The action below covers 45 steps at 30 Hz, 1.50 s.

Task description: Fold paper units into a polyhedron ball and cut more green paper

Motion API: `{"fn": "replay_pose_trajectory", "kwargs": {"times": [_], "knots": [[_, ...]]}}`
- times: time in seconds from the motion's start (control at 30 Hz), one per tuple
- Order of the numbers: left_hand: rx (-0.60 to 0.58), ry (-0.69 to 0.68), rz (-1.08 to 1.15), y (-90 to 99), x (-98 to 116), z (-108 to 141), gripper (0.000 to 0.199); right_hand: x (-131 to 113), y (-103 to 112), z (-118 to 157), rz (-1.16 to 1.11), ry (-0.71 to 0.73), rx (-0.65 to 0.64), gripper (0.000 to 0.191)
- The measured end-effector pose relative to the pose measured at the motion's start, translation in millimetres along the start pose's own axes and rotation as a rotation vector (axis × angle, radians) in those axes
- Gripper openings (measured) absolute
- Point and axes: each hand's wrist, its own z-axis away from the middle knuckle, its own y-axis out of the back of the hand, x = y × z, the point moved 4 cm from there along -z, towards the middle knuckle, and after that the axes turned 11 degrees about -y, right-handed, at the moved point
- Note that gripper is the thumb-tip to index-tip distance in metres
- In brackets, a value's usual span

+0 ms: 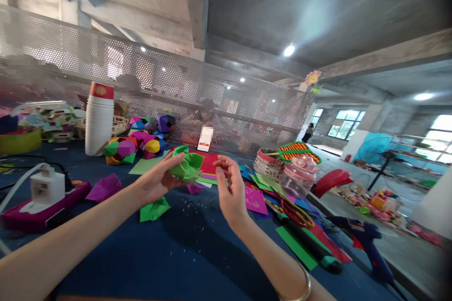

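My left hand holds a folded green paper piece above the blue table, fingers around its left side. My right hand is raised a little to the right of it, apart from the paper, with its fingers partly curled and nothing visible between them. Below my left hand lies another folded green paper. A purple folded paper rests further left. Behind the held piece lie red sheets, and a pink square sheet is beside my right hand.
Stacked paper cups and colourful paper balls stand at the back left. A purple power strip is at the left. On the right are a clear jar, a black-handled tool, scissors and a blue glue gun.
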Motion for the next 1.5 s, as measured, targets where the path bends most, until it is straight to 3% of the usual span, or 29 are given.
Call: {"fn": "replay_pose_trajectory", "kwargs": {"times": [0.07, 0.2, 0.3, 0.37, 0.47, 0.63, 0.8, 0.9, 1.0, 1.17, 1.33, 1.5], "knots": [[0.091, -0.025, 0.023, 7.6, 8.9, -6.2, 0.013, 13.5, 1.6, -6.7, 0.16, -0.023, -0.034, 0.021], [0.176, -0.01, 0.037, 15.8, 15.5, -10.6, 0.029, 46.6, -12.1, -2.4, 0.419, -0.069, -0.241, 0.026], [0.173, 0.027, 0.038, 16.3, 11.6, -9.8, 0.036, 61.9, -24.6, 3.5, 0.425, -0.081, -0.315, 0.033], [0.167, 0.037, 0.053, 16.3, 8.7, -9.5, 0.033, 65.0, -28.9, 1.6, 0.349, -0.087, -0.314, 0.021], [0.148, 0.057, 0.039, 17.3, 6.0, -10.4, 0.03, 60.2, -26.3, -7.9, 0.254, -0.103, -0.284, 0.008], [0.087, 0.007, -0.038, 20.7, 7.4, -12.6, 0.026, 32.3, -8.9, -16.4, 0.034, -0.171, -0.231, 0.031], [-0.103, -0.043, -0.209, 18.1, 6.6, -8.0, 0.065, 14.4, -12.1, -6.3, -0.504, -0.501, -0.279, 0.04], [-0.205, -0.045, -0.297, 14.9, 4.4, -4.1, 0.075, 12.2, -21.5, 1.0, -0.658, -0.662, -0.371, 0.036], [-0.272, -0.064, -0.346, 11.3, 3.5, -1.5, 0.077, 13.2, -25.1, 3.9, -0.714, -0.736, -0.418, 0.03], [-0.305, -0.069, -0.412, 6.4, 2.2, 3.1, 0.073, 15.8, -24.9, 3.7, -0.705, -0.735, -0.428, 0.031], [-0.328, -0.072, -0.427, 2.3, 1.9, 6.6, 0.074, 18.0, -24.8, 3.4, -0.64, -0.699, -0.38, 0.04], [-0.345, -0.108, -0.48, -0.2, 2.1, 7.2, 0.069, 21.5, -22.4, 3.4, -0.571, -0.672, -0.287, 0.035]]}}
